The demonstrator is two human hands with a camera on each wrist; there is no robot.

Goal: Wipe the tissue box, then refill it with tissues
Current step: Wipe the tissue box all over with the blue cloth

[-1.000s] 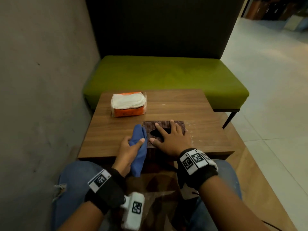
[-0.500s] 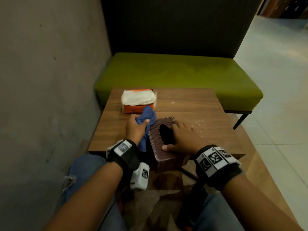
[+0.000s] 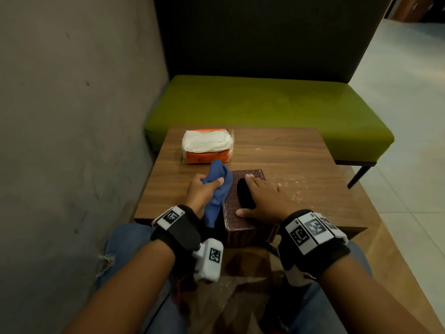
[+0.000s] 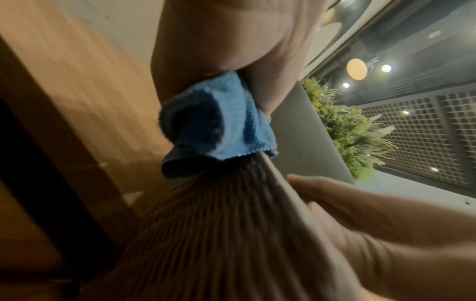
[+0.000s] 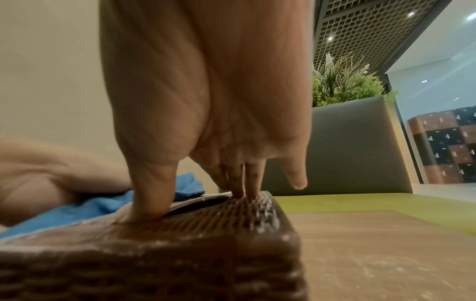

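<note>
A brown woven tissue box (image 3: 232,214) sits at the near edge of the wooden table (image 3: 301,165), its dark slot facing up. My right hand (image 3: 261,200) lies flat on the box top, thumb and straight fingers pressing down (image 5: 239,181). My left hand (image 3: 203,189) grips a bunched blue cloth (image 3: 216,186) against the box's left side (image 4: 219,234). The cloth (image 4: 231,122) hangs down along that side. An orange pack of white tissues (image 3: 207,147) lies at the table's far left.
A green bench (image 3: 265,104) with a dark backrest stands behind the table. A grey wall (image 3: 72,141) runs close along the left. My knees in jeans (image 3: 125,239) are under the near edge. Pale smudges (image 3: 292,186) mark the tabletop right of the box.
The box has turned from crosswise to lengthwise, its near end over the table edge. My left hand has carried the cloth forward along the box's left side. My right hand stays on top.
</note>
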